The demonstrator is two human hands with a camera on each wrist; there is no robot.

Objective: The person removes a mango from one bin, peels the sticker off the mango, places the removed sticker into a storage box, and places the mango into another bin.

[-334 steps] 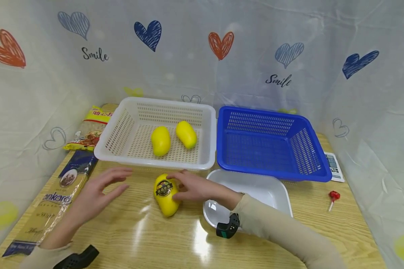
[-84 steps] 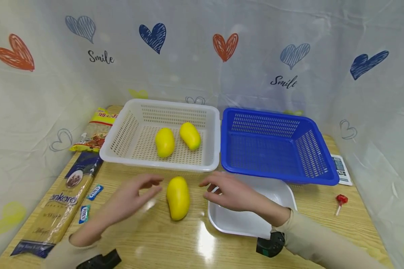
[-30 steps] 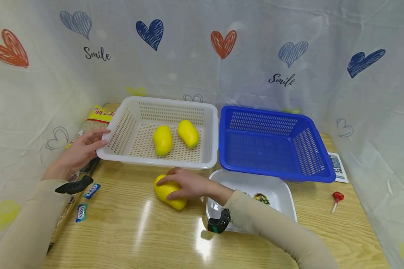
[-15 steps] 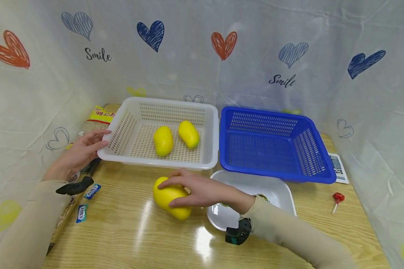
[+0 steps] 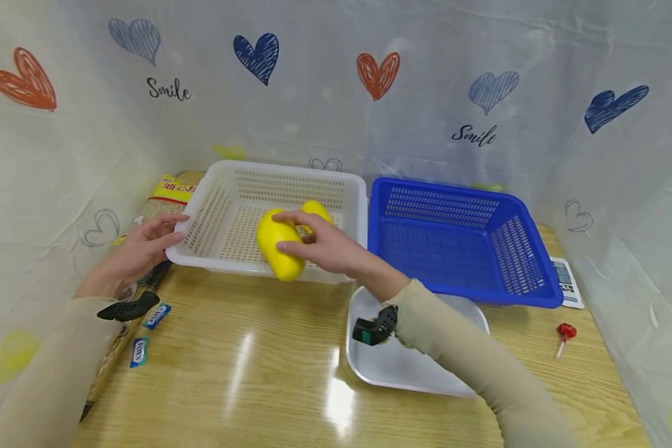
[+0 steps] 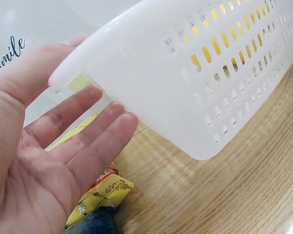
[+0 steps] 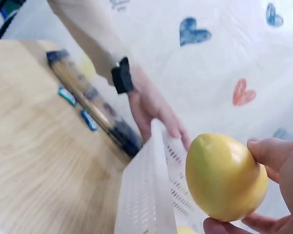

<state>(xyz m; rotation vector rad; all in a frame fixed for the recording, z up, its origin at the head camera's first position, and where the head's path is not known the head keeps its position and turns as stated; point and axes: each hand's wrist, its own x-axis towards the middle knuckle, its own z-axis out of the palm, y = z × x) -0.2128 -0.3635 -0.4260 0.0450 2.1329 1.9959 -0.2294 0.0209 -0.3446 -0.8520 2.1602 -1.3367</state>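
Observation:
A smooth yellow mango (image 5: 280,246) is in my right hand (image 5: 327,246), gripped between thumb and fingers over the front side of the white basket (image 5: 229,266). The right wrist view shows this mango (image 7: 224,175) end-on, its stem end greenish. Behind it another mango (image 5: 317,210) lies in the basket, partly covered by my hand; a further one there is hidden. My left hand (image 5: 137,252) holds the basket's left rim. In the left wrist view, the thumb goes over the rim of the basket (image 6: 136,87) and the fingertips touch its outer wall from below.
A blue basket (image 5: 425,249) stands right of the white one. In front is a white tray (image 5: 414,373), partly under my right forearm. Two small candies (image 5: 139,352), a long pasta packet and a yellow food bag (image 5: 168,190) lie left; a red lollipop (image 5: 565,331) and a white packet (image 5: 568,283) lie right.
My right hand has lifted the mango from the table and carried it up over the white basket. My left hand stays at the rim, where it came from beside the mango.

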